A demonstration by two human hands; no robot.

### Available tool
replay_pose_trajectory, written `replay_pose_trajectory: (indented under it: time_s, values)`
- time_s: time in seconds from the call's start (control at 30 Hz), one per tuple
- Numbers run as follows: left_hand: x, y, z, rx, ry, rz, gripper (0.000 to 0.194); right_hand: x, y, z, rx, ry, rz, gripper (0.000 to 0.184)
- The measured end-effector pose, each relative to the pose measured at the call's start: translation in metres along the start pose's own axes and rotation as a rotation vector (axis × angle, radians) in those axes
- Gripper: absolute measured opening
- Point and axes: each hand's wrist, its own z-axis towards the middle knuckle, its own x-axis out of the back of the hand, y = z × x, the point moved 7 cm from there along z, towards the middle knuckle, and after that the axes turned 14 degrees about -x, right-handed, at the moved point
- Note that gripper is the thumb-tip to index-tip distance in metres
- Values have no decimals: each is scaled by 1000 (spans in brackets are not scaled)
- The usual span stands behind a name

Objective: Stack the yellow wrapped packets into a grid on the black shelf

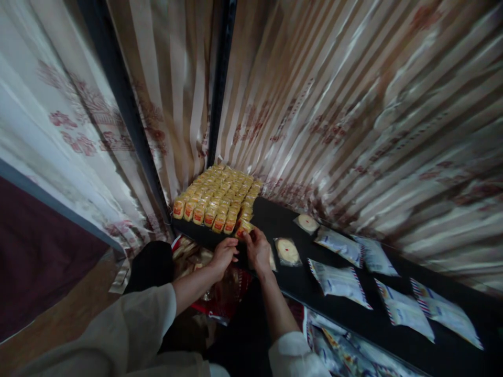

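Observation:
My right hand (259, 250) pinches a small yellow packet with a red label (243, 227) at the front right corner of a packed block of similar yellow packets (220, 193). These stand in close rows at the left end of a black board (269, 212). Near the board's front edge, my left hand (225, 256) has its fingers curled together; whether anything is in them I cannot make out. Just right of my right hand lies a round pale cake in a clear wrapper (288, 251). Another wrapped round cake (307, 223) lies farther back.
Several white pouches with striped ends (340, 283) lie on the right part of the board. Below its front edge are a red bag of packets (228, 288) and more pouches (341, 348). Patterned curtains (314, 104) and a dark post (220, 78) stand behind.

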Motion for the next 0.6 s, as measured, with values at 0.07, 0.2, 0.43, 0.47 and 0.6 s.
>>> replay_pose_trajectory:
  time_s: [0.07, 0.2, 0.43, 0.47, 0.6]
  values:
    - [-1, -1, 8, -1, 0, -1, 37, -4, 1, 3, 6, 31, -20, 43]
    - [-2, -3, 19, -19, 3, 16, 43, -10, 5, 6, -26, 55, -41, 43]
    - [3, -5, 27, -101, 7, 33, 42, -20, 6, 6, -54, 65, 35, 40]
    - [3, -6, 29, -111, 2, 36, 42, -20, 5, 6, -41, 79, 51, 39]
    - [3, -12, 35, -170, -14, 60, 39, -21, 4, 4, -27, 134, 81, 31]
